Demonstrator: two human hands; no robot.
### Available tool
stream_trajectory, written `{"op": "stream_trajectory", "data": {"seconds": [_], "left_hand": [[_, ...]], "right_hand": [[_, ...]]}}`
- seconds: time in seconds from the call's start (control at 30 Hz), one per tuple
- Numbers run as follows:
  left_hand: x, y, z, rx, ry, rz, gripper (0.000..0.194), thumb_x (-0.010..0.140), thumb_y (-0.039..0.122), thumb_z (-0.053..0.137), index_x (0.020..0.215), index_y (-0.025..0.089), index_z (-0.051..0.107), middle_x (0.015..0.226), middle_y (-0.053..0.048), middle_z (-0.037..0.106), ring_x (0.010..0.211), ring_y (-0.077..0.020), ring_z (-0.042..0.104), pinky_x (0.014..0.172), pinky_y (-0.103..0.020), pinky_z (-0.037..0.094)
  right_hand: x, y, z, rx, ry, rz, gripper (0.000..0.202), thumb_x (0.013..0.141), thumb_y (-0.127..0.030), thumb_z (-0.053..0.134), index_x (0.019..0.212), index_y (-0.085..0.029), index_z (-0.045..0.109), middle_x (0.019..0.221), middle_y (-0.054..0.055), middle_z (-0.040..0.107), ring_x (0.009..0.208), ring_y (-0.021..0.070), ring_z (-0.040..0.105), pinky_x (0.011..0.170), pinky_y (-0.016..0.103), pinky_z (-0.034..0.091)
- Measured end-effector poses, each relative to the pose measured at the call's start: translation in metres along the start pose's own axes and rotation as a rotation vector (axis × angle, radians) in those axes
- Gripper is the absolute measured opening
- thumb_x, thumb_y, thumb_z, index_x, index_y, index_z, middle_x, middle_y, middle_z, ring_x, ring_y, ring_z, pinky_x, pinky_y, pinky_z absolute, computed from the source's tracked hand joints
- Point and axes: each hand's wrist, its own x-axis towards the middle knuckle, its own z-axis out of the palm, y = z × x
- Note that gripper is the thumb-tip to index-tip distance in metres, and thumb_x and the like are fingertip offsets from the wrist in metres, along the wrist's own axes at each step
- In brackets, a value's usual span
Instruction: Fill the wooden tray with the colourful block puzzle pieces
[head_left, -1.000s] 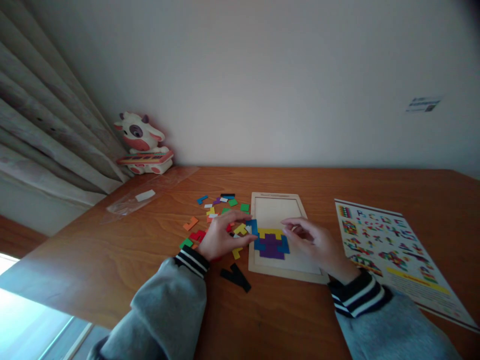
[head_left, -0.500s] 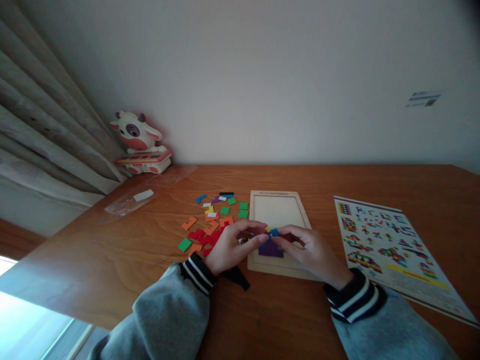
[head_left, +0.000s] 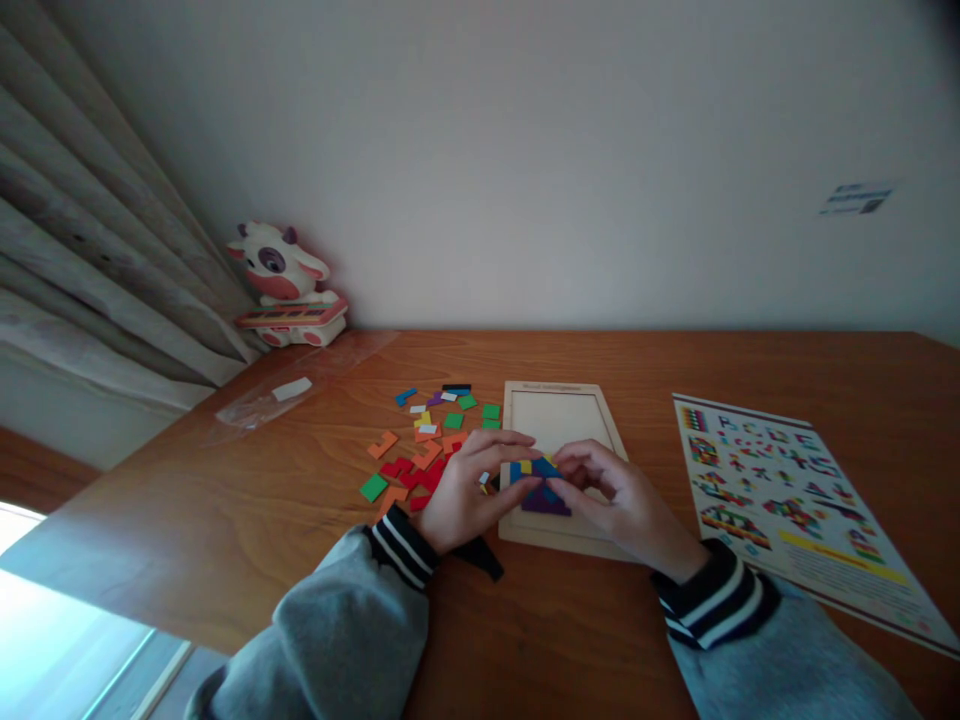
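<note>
Here, blue pieces between both grips.

A plain, pale grey wall rises behind the wooden table, whose reddish-brown top shows grain and runs back to it. A small printed label is on the wall at right. Pleated, light-coloured curtains hang at left. Glaring light whitens the pale surface below the table's left edge; the upper right corner is dimmer.
</note>
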Motion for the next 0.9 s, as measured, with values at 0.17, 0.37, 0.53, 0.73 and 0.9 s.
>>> {"op": "stream_trajectory", "data": {"seconds": [0.17,0.37,0.53,0.73,0.9], "left_hand": [[0.0001,0.0008,0.0014,0.136,-0.054,0.151,0.022,0.092,0.028,0.064,0.112,0.023,0.071,0.111,-0.01,0.071,0.102,-0.0204,0.066,0.091,-0.037,0.053],[-0.0014,0.0018,0.0014,0.077,-0.035,0.092,0.018,0.091,0.028,0.065,0.105,0.019,0.073,0.102,-0.01,0.072,0.096,-0.0187,0.067,0.087,-0.032,0.057],[-0.004,-0.0016,0.0021,0.071,-0.108,0.081,0.019,0.093,0.025,0.063,0.108,0.018,0.07,0.103,-0.009,0.072,0.097,-0.0183,0.066,0.088,-0.031,0.055],[-0.0066,0.0016,0.0022,0.077,-0.061,0.018,0.046,0.087,0.034,0.07,0.129,0.02,0.059,0.106,-0.009,0.068,0.097,-0.0184,0.064,0.088,-0.03,0.054],[-0.0059,0.0052,0.0002,0.031,-0.123,0.046,0.036,0.091,0.033,0.066,0.123,0.019,0.064,0.09,-0.005,0.07,0.081,-0.0139,0.065,0.077,-0.024,0.054]], "right_hand": [[-0.0007,-0.0085,0.0004,0.048,-0.073,0.062,0.026,0.088,-0.045,0.064,0.09,-0.02,0.07,0.082,0.004,0.071,0.074,0.015,0.065,0.071,0.028,0.056],[-0.0028,-0.0043,-0.0001,0.13,-0.1,0.074,0.041,0.075,-0.047,0.077,0.105,-0.02,0.071,0.089,0.005,0.072,0.075,0.0149,0.063,0.071,0.028,0.056],[-0.0004,-0.0049,-0.0008,0.098,-0.098,-0.027,0.028,0.082,-0.042,0.073,0.102,-0.023,0.074,0.088,0.005,0.071,0.079,0.0158,0.065,0.075,0.03,0.056],[0.0019,0.0,-0.0019,-0.08,0.094,-0.083,0.018,0.087,-0.04,0.068,0.081,-0.023,0.069,0.098,0.006,0.071,0.094,0.0192,0.067,0.086,0.032,0.053],[-0.0007,-0.0034,0.0017,-0.233,0.034,-0.047,0.017,0.09,-0.039,0.062,0.094,-0.024,0.071,0.084,0.003,0.076,0.075,0.018,0.071,0.07,0.029,0.056]]}}
